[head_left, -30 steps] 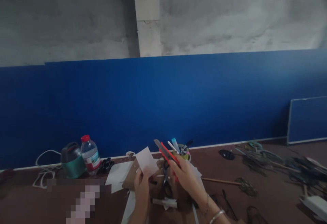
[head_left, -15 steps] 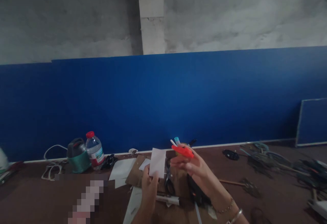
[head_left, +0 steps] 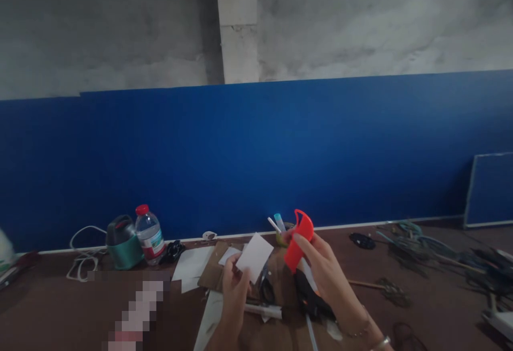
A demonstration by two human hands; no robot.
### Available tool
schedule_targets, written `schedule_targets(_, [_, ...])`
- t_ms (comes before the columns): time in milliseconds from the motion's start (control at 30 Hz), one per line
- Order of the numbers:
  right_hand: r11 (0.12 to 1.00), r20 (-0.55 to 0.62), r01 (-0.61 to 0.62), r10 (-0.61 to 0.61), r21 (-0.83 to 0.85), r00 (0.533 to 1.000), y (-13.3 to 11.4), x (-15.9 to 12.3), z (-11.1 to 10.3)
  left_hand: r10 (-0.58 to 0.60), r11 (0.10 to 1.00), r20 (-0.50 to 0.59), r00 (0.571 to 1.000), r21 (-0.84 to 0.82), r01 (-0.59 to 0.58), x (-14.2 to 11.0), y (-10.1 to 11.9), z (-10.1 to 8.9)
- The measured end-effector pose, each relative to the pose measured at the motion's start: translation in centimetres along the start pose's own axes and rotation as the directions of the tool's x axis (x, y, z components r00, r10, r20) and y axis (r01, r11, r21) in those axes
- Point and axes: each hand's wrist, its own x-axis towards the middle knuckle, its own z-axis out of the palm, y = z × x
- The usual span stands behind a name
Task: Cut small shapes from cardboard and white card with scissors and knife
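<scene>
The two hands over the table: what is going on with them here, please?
A person's left hand holds up a small white card, and the right hand holds a red object that I cannot identify. The card and the red object are apart. Black scissors lie below on the brown table, and a bottle stands farther left.

My left grip (head_left: pixel 235 282) pinches a white card (head_left: pixel 255 256); my right grip (head_left: pixel 320 257) holds a red plastic piece (head_left: pixel 294 252) with a thin loop on top, apart from the card. A red-capped bottle (head_left: pixel 149 240) stands upright on the brown surface (head_left: pixel 182 324), well to the left.
</scene>
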Motion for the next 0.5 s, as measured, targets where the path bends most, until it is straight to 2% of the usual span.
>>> schedule_targets(100, [0.957, -0.013, -0.113, 0.121, 0.268, 0.993, 0.3, 0.1, 0.6, -0.001, 1.000, 0.013, 1.000, -0.028, 0.002, 0.2, -0.3, 0.0])
schedule_targets(200, [0.904, -0.015, -0.183, 0.204, 0.387, 0.979, 0.7, 0.3, 0.8, -0.015, 0.999, 0.033, 0.999, -0.038, 0.016, 0.1, -0.3, 0.0])
schedule_targets(433, [0.906, -0.119, -0.226, 0.285, 0.358, 0.951, 2.2, 0.8, 0.5, 0.006, 0.997, 0.048, 0.999, -0.077, -0.002, -0.3, 0.1, 0.1])
schedule_targets(500, [0.943, -0.099, -0.182, 0.217, 0.277, 0.971, 2.9, 0.8, 0.6, 0.009, 0.996, 0.043, 0.999, -0.086, -0.005, -0.1, -0.2, 0.1])
